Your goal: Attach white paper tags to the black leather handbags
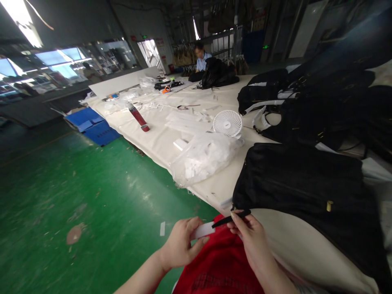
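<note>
My left hand point(185, 241) pinches a small white piece point(204, 230) between thumb and fingers, low in the view. To its right, my right hand point(246, 228) grips a thin black strip point(228, 219) whose left end meets the white piece's right end. Both hands are above red cloth point(225, 259). Beside my right hand lies a black bag point(301, 179) with a gold-coloured zip pull point(329, 205). A clear plastic bag point(206, 157) with white pieces inside rests near the table edge, ahead of my hands.
On the cream-covered table point(159, 141) stand a white fan point(227, 123) and a red cylinder point(140, 117). More black bags point(306, 110) are piled at the right. A person point(202, 59) sits at the far end. A blue box point(94, 126) stands on the green floor at left.
</note>
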Demonstrator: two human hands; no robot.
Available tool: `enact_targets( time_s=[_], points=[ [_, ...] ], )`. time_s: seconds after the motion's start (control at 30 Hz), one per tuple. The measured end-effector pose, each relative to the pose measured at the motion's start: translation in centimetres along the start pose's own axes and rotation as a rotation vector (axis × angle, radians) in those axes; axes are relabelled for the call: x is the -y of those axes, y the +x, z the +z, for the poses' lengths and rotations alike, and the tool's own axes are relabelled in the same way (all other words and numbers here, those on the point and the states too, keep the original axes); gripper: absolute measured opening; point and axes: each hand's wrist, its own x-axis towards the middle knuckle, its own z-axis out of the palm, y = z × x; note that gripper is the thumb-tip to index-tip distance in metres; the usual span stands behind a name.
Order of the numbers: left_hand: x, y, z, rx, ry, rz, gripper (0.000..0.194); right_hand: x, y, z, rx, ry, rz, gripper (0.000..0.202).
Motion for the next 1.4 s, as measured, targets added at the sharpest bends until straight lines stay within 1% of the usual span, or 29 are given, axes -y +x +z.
enact_targets(
  time_s=[0.13,0.27,0.4,0.47,0.57,0.67,0.8,1.0,1.13,1.27,1.4],
  points=[
    [0.0,0.3,1.4,-0.056,0.101,-0.015,0.018,-0.4,-0.1,0.3,0.020,-0.035,0.014,0.049],
    [0.4,0.2,2.6,-0.128,0.125,-0.027,0.018,-0.4,-0.1,0.2,-0.021,0.045,0.045,0.050],
    [1.0,-0.7,2.7,-0.286,0.149,0.063,0.012,-0.2,0.1,0.0,-0.104,0.196,0.123,0.049],
    [1.2,-1.0,2.6,-0.323,0.186,0.117,0.012,-0.1,0.1,0.1,-0.119,0.217,0.145,0.049],
    [1.2,-1.0,2.6,-0.303,0.245,0.134,0.013,0.0,-0.1,0.3,-0.089,0.139,0.120,0.051],
    [0.9,-0.6,2.8,-0.274,0.293,0.120,0.015,-0.1,-0.2,0.5,-0.045,0.044,0.064,0.053],
    [0.6,0.0,3.1,-0.225,0.357,0.153,0.016,-0.1,-0.3,0.3,0.002,-0.020,0.026,0.052],
    [1.1,0.2,3.2,-0.209,0.473,0.185,0.016,0.1,0.0,-0.6,-0.060,-0.048,-0.032,0.045],
    [1.6,0.0,3.4,-0.218,0.543,0.225,0.014,0.1,0.2,-0.5,-0.062,-0.040,-0.021,0.045],
    [1.8,-0.2,3.6,-0.215,0.568,0.253,0.015,0.2,0.2,-0.4,-0.062,-0.030,-0.018,0.045],
    [1.9,-0.2,3.9,-0.222,0.529,0.239,0.015,0.1,0.2,-0.7,-0.056,-0.045,-0.019,0.046]
  ],
)
